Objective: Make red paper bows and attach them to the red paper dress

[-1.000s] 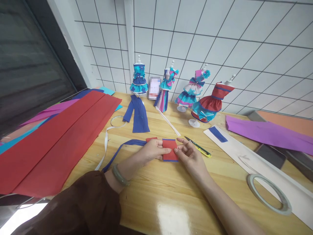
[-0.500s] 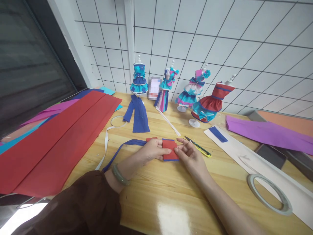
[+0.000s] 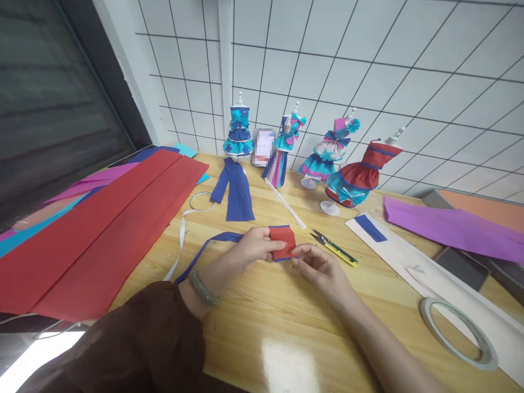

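A small red piece of fabric or crepe paper (image 3: 281, 236), with narrow blue strips along its top and bottom edges, is held just above the table. My left hand (image 3: 257, 244) grips its left side, thumb on the front and the fingers behind. At the lower right corner, my right hand (image 3: 323, 267) pinches the same piece between thumb and fingertips. A long blue strip (image 3: 204, 245) curves over the table and disappears behind my left hand. To the right of my right hand lie black-handled thread snips (image 3: 323, 238) and a yellow cutter (image 3: 341, 257).
Four-sided views aside, several dressed mini mannequins (image 3: 362, 174) and a phone (image 3: 262, 147) stand at the back wall. Red sheets (image 3: 110, 229) cover the left side. Blue pieces (image 3: 239, 191), white ribbon (image 3: 183, 234), white board (image 3: 393, 256), purple sheet (image 3: 450, 224) and tape roll (image 3: 487, 349) lie around.
My right hand has slid from the right edge of the red piece down to its lower corner. A red part left of my left hand is now hidden. The whole view has shifted slightly.
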`<control>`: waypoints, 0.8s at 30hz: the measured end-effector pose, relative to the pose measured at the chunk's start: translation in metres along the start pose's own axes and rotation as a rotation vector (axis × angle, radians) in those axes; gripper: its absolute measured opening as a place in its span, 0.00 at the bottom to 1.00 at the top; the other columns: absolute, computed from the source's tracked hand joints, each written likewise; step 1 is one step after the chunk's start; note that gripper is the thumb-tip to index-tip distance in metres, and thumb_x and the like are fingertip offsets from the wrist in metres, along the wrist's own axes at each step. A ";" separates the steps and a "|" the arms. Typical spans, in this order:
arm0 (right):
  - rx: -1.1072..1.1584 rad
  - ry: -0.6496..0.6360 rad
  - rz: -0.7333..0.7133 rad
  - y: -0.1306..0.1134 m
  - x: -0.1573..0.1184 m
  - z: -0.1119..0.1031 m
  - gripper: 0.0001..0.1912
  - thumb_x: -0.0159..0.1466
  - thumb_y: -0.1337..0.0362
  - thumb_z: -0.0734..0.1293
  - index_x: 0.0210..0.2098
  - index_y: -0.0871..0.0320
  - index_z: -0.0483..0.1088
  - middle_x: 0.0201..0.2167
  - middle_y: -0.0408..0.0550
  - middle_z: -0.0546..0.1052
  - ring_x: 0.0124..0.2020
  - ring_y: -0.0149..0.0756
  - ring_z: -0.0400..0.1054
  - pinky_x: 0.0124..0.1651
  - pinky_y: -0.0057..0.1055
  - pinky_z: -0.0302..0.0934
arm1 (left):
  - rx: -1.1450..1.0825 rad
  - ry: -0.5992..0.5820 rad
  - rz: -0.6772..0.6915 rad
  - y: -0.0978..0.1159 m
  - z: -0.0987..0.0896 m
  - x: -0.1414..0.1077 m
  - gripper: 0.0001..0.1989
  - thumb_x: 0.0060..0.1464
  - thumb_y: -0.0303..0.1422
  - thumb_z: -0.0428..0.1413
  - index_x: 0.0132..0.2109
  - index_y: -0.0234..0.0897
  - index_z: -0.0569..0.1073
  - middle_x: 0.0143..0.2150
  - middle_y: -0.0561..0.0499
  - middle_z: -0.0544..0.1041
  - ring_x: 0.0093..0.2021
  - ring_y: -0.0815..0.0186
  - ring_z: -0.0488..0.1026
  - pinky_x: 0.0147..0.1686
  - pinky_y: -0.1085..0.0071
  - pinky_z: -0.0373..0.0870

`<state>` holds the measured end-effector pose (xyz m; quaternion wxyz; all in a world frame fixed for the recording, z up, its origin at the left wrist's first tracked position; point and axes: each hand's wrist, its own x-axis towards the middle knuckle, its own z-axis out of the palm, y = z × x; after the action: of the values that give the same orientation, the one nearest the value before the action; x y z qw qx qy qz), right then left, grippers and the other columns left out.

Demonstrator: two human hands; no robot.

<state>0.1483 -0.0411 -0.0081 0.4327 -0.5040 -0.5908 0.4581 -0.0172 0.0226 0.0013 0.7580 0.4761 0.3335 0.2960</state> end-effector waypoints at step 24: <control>-0.390 0.085 -0.308 -0.005 -0.001 -0.003 0.08 0.58 0.60 0.64 0.32 0.52 0.74 0.28 0.48 0.71 0.31 0.38 0.66 0.33 0.35 0.61 | 0.109 -0.099 0.001 0.002 -0.001 -0.006 0.14 0.42 0.35 0.58 0.35 0.28 0.72 0.28 0.47 0.73 0.23 0.74 0.67 0.25 0.76 0.62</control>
<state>0.1499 -0.0421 -0.0028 0.4166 -0.5007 -0.7189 0.2425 -0.0222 0.0191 0.0044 0.7463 0.5309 0.3110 0.2540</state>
